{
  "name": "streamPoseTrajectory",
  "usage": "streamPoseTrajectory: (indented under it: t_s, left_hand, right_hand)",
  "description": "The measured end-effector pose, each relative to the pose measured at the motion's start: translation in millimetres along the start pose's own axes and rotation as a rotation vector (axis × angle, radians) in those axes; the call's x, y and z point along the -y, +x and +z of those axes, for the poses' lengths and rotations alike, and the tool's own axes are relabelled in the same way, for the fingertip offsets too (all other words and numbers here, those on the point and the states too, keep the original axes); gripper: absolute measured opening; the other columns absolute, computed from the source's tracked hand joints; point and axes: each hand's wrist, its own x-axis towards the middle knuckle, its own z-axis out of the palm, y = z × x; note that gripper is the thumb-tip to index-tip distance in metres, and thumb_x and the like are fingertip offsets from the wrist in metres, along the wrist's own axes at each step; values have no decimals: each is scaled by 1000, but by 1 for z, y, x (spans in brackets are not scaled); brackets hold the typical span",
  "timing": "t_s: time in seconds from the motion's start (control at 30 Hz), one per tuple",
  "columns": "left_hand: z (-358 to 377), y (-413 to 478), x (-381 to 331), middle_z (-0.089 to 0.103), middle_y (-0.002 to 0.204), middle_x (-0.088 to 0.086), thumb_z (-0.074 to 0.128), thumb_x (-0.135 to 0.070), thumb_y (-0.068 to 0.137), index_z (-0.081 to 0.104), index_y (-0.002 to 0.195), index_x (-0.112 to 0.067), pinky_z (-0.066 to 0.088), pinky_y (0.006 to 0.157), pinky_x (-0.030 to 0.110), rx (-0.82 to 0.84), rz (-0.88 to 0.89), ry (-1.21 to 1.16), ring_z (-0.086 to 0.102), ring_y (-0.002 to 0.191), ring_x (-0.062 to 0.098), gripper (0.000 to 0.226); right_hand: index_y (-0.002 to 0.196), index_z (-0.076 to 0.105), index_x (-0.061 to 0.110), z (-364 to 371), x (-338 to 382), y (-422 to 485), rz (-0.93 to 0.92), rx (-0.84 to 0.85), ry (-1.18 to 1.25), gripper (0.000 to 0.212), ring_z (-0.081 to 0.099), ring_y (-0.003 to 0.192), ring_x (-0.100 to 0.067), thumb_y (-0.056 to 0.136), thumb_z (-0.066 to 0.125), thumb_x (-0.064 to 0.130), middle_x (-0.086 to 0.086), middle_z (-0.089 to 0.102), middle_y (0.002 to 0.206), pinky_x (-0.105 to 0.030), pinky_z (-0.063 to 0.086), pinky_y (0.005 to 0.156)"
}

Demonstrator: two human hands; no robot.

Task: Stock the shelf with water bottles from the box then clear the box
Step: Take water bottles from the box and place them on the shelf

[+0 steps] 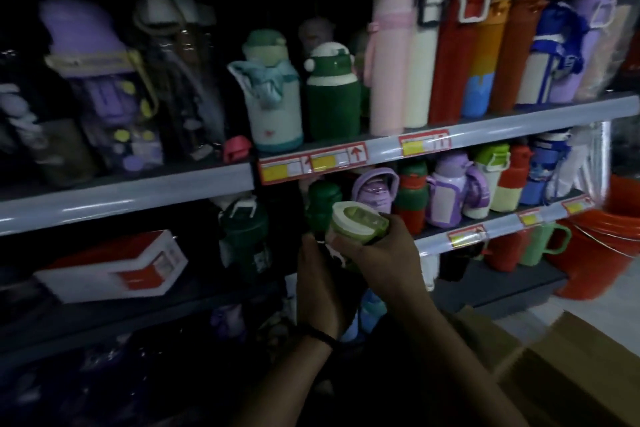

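A light-green bottle [356,224] with a pale lid is held in front of the lower shelf [498,229], its lid tipped toward me. My right hand [384,253] grips it around the neck, just below the lid. My left hand [320,284] wraps the dark lower body of the same bottle. A dark green bottle [322,206] stands on the shelf right behind it. The cardboard box [571,367] lies open on the floor at the bottom right; its inside is not visible.
The upper shelf [450,135] carries tall pink, cream, red, orange and blue flasks. Purple, red and green bottles fill the lower shelf to the right. Orange buckets [609,246] stand at the right edge. A red-and-white box [114,267] lies on the left shelf.
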Motion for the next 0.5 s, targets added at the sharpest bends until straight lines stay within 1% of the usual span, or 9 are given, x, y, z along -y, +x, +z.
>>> streamPoseTrajectory:
  t_s: [0.1, 0.2, 0.23, 0.27, 0.3, 0.33, 0.37, 0.43, 0.5]
  left_hand:
    - [-10, -1, 7, 66, 106, -5, 73, -50, 80, 52, 106, -25, 57, 82, 45, -48, -76, -49, 68, 98, 15, 42]
    - [-27, 1, 26, 67, 106, -12, 84, -32, 76, 54, 109, -31, 56, 82, 32, -49, -110, -87, 67, 99, 6, 44]
    - [-36, 1, 35, 67, 106, -13, 85, -30, 75, 56, 110, -30, 54, 80, 25, -18, -125, -95, 66, 98, 1, 46]
    - [-45, 3, 45, 67, 106, -14, 84, -31, 72, 58, 111, -29, 53, 79, 20, -36, -138, -69, 65, 98, 0, 47]
    - [-54, 8, 55, 66, 106, -11, 83, -33, 70, 60, 111, -27, 54, 80, 22, -103, -144, -49, 65, 100, 4, 47]
    - [-62, 13, 65, 65, 107, -4, 82, -32, 68, 60, 110, -25, 55, 83, 30, -194, -169, 8, 65, 102, 13, 48]
    - [-67, 19, 73, 62, 109, 4, 83, -27, 66, 59, 110, -21, 53, 87, 40, -298, -207, 66, 62, 104, 23, 50]
    - [-75, 27, 80, 53, 117, 15, 84, -19, 63, 50, 115, -15, 46, 95, 49, -450, -306, 176, 50, 111, 36, 62]
    - [-79, 33, 81, 45, 124, 19, 84, -21, 62, 40, 121, -15, 41, 99, 55, -473, -378, 234, 42, 116, 41, 74]
  right_hand:
    - [112, 63, 29, 22, -2, 0, -25, -13, -59, 67, 67, 87, 7, 59, 100, 45, 19, 73, 98, -17, 53, 74]
    - [109, 63, 33, 36, -8, 5, -34, 19, -108, 66, 68, 88, 9, 57, 98, 54, 21, 74, 99, -20, 55, 75]
    - [109, 64, 32, 40, -9, 7, -39, 31, -116, 65, 68, 88, 10, 58, 98, 53, 21, 74, 100, -19, 55, 75]
    - [107, 64, 32, 44, -11, 9, -51, 46, -125, 61, 66, 87, 14, 60, 99, 48, 21, 73, 99, -14, 53, 73]
    - [105, 63, 32, 49, -12, 11, -69, 59, -137, 56, 64, 85, 18, 62, 99, 41, 21, 72, 98, -7, 49, 69]
    - [103, 62, 33, 53, -14, 14, -89, 64, -142, 54, 63, 84, 20, 64, 99, 36, 22, 70, 98, -4, 47, 67]
    - [103, 62, 33, 57, -15, 16, -111, 63, -147, 54, 63, 85, 19, 64, 100, 34, 21, 70, 99, -5, 47, 68]
    - [109, 63, 28, 66, -19, 20, -148, 63, -165, 59, 66, 92, 12, 64, 99, 36, 17, 71, 104, -10, 51, 73]
    - [116, 61, 24, 74, -22, 25, -160, 74, -152, 65, 68, 98, 6, 65, 98, 41, 14, 71, 110, -18, 57, 79]
